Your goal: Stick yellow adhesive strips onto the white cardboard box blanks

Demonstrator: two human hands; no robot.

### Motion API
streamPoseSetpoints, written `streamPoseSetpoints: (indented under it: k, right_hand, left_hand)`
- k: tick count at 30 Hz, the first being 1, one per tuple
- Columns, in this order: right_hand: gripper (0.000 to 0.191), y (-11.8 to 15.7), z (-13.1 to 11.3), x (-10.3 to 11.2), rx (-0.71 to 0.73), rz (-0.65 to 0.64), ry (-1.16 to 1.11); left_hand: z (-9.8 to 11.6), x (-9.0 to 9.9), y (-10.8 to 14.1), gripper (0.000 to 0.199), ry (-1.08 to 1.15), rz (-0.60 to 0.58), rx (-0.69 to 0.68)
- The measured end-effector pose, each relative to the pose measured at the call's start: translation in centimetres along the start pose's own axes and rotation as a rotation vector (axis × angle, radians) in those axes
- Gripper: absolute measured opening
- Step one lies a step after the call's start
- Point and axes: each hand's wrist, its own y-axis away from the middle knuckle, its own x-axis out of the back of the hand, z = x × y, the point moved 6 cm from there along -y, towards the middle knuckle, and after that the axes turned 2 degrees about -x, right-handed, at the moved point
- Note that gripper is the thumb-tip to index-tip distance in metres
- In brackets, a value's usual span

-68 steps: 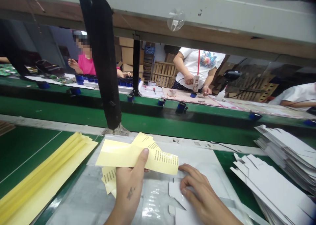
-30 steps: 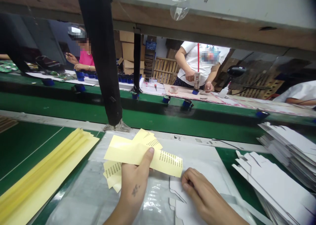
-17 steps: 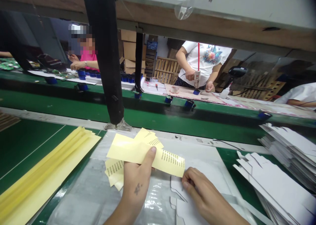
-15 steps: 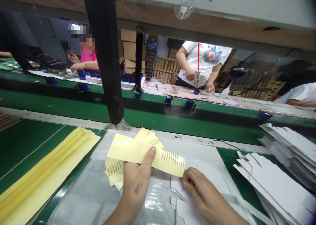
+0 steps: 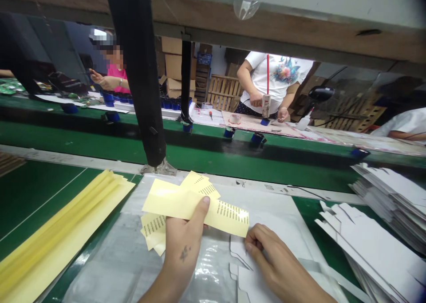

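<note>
My left hand (image 5: 184, 236) is closed around yellow label strips, its thumb pressed flat on the top strip (image 5: 173, 200). Rows of small dark print cover that strip's right end. More printed yellow strips (image 5: 155, 227) fan out behind and below the hand. At the lower right corner of the top strip, my right hand (image 5: 269, 254) is closed, thumb and index finger pinched together; whatever is between the fingertips is too small to tell. Under my right hand lies a flat white carton (image 5: 251, 285), partly covered by the hand, on a clear plastic-wrapped surface (image 5: 109, 249).
A pile of long yellow sheets (image 5: 73, 227) lies at left. Stacks of flat white cartons (image 5: 376, 245) stand at right. A black post (image 5: 140, 81) rises beyond my hands. Across the green conveyor (image 5: 206, 154), with several blue parts, co-workers (image 5: 273, 85) are at work.
My hands and the strips stay almost where they were. Across the conveyor, the co-worker in pink has raised a hand from the blue parts. The view has shifted slightly.
</note>
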Motion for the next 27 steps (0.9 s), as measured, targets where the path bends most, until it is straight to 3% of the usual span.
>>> streamPoseSetpoints:
  k: [9,21,25,27]
  right_hand:
    - [0.025,0.1,0.5,-0.3,0.007,0.011,-0.004]
    - [0.020,-0.1,0.4,0.1,-0.006,0.022,-0.075]
    - [0.016,-0.3,1.0,0.3,-0.040,0.099,-0.116]
    - [0.027,-0.4,1.5,0.4,-0.083,0.143,-0.154]
  left_hand:
    - [-0.2,0.0,-0.3,0.033,-0.037,0.023,-0.049]
    - [-0.2,-0.1,-0.1,0.033,-0.001,0.010,0.006]
    - [-0.2,0.0,-0.1,0.035,-0.026,0.003,-0.008]
    - [-0.2,0.0,-0.1,0.036,-0.043,-0.008,-0.020]
